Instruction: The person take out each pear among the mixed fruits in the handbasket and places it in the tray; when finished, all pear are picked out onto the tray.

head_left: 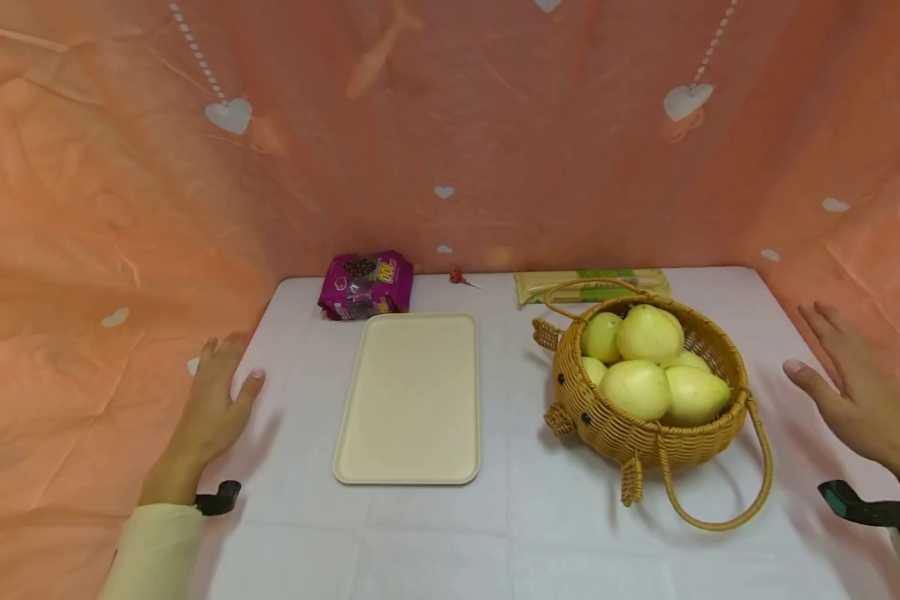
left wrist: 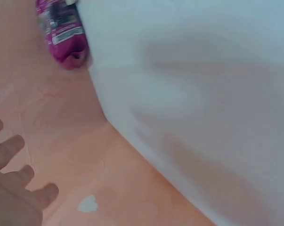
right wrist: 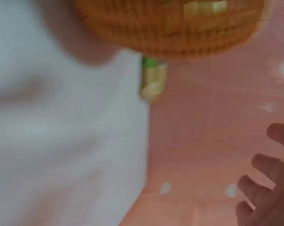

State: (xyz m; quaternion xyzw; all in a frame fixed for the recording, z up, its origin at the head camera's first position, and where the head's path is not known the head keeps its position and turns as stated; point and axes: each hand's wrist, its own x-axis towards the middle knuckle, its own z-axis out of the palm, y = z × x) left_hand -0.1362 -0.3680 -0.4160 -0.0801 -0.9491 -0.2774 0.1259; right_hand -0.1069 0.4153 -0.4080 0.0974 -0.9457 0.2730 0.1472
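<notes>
My left hand (head_left: 213, 404) hovers by the table's left edge, its fingers spread and nothing in its grasp. On the opposite side, my right hand (head_left: 858, 396) is held with straight, parted fingers at the right edge, also holding nothing. Nearest to it stands a round wicker basket (head_left: 645, 442) with two loop handles, black bead eyes and small woven fins. Several pale yellow-green pears (head_left: 636, 390) are piled inside. A beige rectangular tray (head_left: 412, 400) lies flat left of the middle, between the left hand and the basket. The left wrist view also catches spread left fingers (left wrist: 9, 149).
Along the back edge sit a purple snack bag (head_left: 367, 285), a small red object (head_left: 457, 277) with a thin tip, and a long flat package (head_left: 592, 285) with a green label behind the basket. A pinkish-orange curtain (head_left: 450, 150) with white hearts encloses the white-covered table (head_left: 517, 533).
</notes>
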